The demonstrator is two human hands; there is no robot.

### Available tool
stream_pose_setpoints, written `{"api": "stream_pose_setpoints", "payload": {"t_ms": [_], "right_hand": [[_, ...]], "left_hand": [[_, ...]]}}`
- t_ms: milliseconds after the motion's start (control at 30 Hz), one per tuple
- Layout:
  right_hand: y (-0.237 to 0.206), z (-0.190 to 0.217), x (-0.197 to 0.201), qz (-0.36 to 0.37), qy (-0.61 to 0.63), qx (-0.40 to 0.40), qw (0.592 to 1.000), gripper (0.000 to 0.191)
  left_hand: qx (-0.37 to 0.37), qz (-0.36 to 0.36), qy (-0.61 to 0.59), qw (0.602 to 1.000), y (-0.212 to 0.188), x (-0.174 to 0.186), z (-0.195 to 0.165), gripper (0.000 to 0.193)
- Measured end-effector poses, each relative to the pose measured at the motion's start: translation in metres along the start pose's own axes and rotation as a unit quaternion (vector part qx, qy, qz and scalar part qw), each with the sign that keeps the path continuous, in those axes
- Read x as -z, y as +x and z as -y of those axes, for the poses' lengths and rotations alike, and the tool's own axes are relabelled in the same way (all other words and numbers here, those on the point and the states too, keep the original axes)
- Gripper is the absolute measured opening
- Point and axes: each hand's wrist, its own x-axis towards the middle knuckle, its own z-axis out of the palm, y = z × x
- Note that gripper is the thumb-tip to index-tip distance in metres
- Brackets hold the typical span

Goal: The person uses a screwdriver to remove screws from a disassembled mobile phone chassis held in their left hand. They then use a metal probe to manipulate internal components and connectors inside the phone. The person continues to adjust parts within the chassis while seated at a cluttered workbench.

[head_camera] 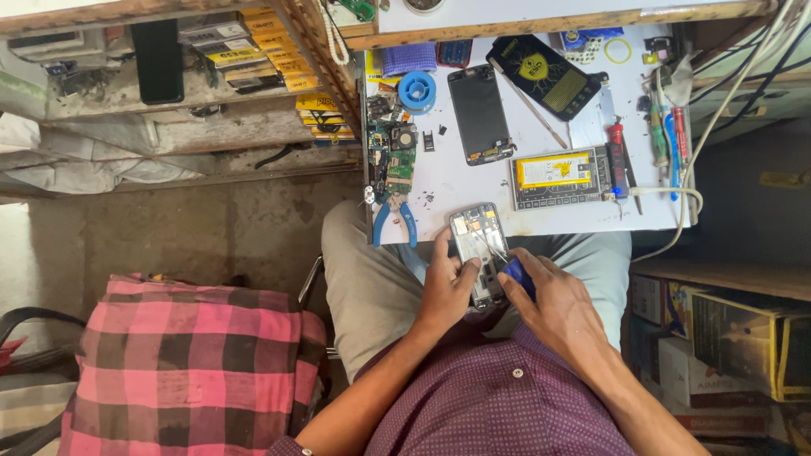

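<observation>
Two-handed hold over the lap, at the white workbench [524,221] edge: left hand [448,283] clamped around opened grey phone chassis [478,253]; right hand [553,304] pinched shut on blue-handled tool [517,274]. Keep chassis braced, tip square, pressure light to avoid slipping.

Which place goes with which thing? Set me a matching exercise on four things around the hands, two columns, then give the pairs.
Things:
1. opened phone
2. pliers
3. solder spool
4. checked cloth

Places:
A. far part of the white table, beside a dark phone frame
B. off the table, lower left of the view
C. held in the left hand while the right hand works a blue-handled tool on it
D. near edge of the table, blue handles toward the person

Pairs: 1-C, 2-D, 3-A, 4-B
</observation>
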Motion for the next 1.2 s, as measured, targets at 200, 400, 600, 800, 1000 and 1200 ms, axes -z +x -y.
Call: {"api": "stream_pose_setpoints", "payload": {"t_ms": [200,400,600,800,1000,1200], "right_hand": [[0.0022,0.0033,-0.0007,0.0,-0.015,0.01,1.0,0.051],[0.0014,0.0044,-0.001,0.003,-0.016,0.008,1.0,0.051],[0.0038,0.0036,-0.0012,-0.005,-0.006,0.011,1.0,0.053],[0.0034,0.0068,-0.0027,0.008,-0.023,-0.011,1.0,0.051],[-0.0008,0.0045,-0.0046,-0.02,-0.013,0.01,1.0,0.049],[-0.0006,0.0048,-0.0034,-0.025,-0.015,0.006,1.0,0.048]], "left_hand": [[-0.001,0.003,-0.003,1.0,-0.0003,-0.0004,-0.0024,0.065],[-0.001,0.005,-0.001,1.0,-0.0008,-0.0005,-0.0061,0.065],[0.028,0.005,0.031,0.999,-0.0002,0.0008,-0.0096,0.065],[0.0,0.006,0.019,1.0,-0.0006,0.0013,-0.0099,0.065],[0.009,0.002,0.029,1.0,-0.0039,-0.0002,-0.0067,0.064],[-0.016,0.0,-0.003,1.0,-0.0037,-0.001,-0.0036,0.065]]}}
